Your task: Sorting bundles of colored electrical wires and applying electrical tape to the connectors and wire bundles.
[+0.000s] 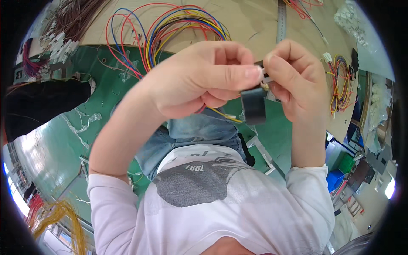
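Observation:
My left hand [204,78] is closed, thumb and forefinger pinched at the tip on a small white connector [266,78] with dark parts. Meeting it from the other side, my right hand [297,78] is also closed, its thumb and fingertips against the same spot. What exactly sits inside the right fingers is hidden. Just below the fingertips hangs a black, rounded piece [253,106] that looks like a roll of tape. Red and yellow wires [221,114] come out under my left hand. Behind it, a large loop of red, blue, yellow and black wires [157,34] lies partly over the table edge.
The tan table [250,21] carries a metal ruler [281,21], a second wire bundle [340,83] on the right and a clear bag of small white parts [352,21]. Brown wires with white connectors [63,42] lie far left. Plastic scraps [80,123] litter the green floor.

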### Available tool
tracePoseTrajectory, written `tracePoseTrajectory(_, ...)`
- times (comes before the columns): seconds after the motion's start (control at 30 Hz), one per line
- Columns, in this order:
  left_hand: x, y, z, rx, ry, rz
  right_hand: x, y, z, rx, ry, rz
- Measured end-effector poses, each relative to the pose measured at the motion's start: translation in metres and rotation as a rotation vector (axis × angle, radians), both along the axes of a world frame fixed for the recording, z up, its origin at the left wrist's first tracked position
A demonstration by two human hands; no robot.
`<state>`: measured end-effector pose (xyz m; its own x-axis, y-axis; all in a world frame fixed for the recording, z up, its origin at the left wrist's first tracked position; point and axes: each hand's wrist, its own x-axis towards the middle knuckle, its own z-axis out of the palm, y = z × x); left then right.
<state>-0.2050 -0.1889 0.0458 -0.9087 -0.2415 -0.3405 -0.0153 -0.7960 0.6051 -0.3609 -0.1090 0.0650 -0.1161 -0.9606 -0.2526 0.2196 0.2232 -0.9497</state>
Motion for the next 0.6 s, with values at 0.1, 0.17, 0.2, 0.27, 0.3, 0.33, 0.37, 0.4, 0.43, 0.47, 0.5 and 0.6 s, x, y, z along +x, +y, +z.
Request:
tracePoseTrajectory(0.1, -0.002, -0.010, -0.003, -0.060, 0.014, -0.093, -0.006, -0.003, 0.002, 0.003, 0.062, 0.025)
tracePoseTrajectory(0.17, -0.002, -0.012, 0.006, -0.394, -0.174, -0.081, -0.007, -0.006, 0.001, 0.003, 0.077, 0.032)
tracePoseTrajectory(0.2, -0.003, -0.011, 0.003, -0.397, -0.171, -0.068, -0.008, -0.007, 0.000, -0.020, 0.094, 0.014)
tracePoseTrajectory(0.27, -0.006, -0.007, -0.005, -0.804, -0.143, 0.085, -0.007, -0.010, -0.002, -0.049, 0.116, 0.002)
tracePoseTrajectory(0.3, -0.008, -0.006, -0.003, -0.809, -0.140, 0.092, -0.007, -0.012, -0.003, -0.065, 0.090, -0.034)
tracePoseTrajectory(0.33, -0.010, -0.006, 0.001, -1.147, -0.212, 0.198, -0.007, -0.014, -0.002, -0.083, 0.064, -0.072)
tracePoseTrajectory(0.37, -0.014, -0.007, 0.006, -1.485, -0.277, 0.305, -0.007, -0.018, 0.000, -0.091, 0.072, -0.077)
tracePoseTrajectory(0.4, -0.022, -0.015, 0.009, -1.494, -0.263, 0.307, -0.009, -0.023, 0.004, -0.182, 0.056, -0.166)
tracePoseTrajectory(0.43, -0.033, -0.028, 0.011, -1.845, -0.193, 0.502, -0.011, -0.028, 0.007, -0.274, 0.039, -0.256)
tracePoseTrajectory(0.47, -0.039, -0.036, 0.017, -2.192, -0.108, 0.710, -0.012, -0.031, 0.010, -0.292, 0.043, -0.264)
tracePoseTrajectory(0.5, -0.033, -0.034, 0.029, -2.151, -0.134, 0.653, -0.013, -0.034, 0.012, -0.351, 0.011, -0.316)
tracePoseTrajectory(0.6, -0.047, -0.036, 0.014, -1.920, -0.066, 0.825, -0.011, -0.035, 0.007, -0.466, -0.108, -0.342)
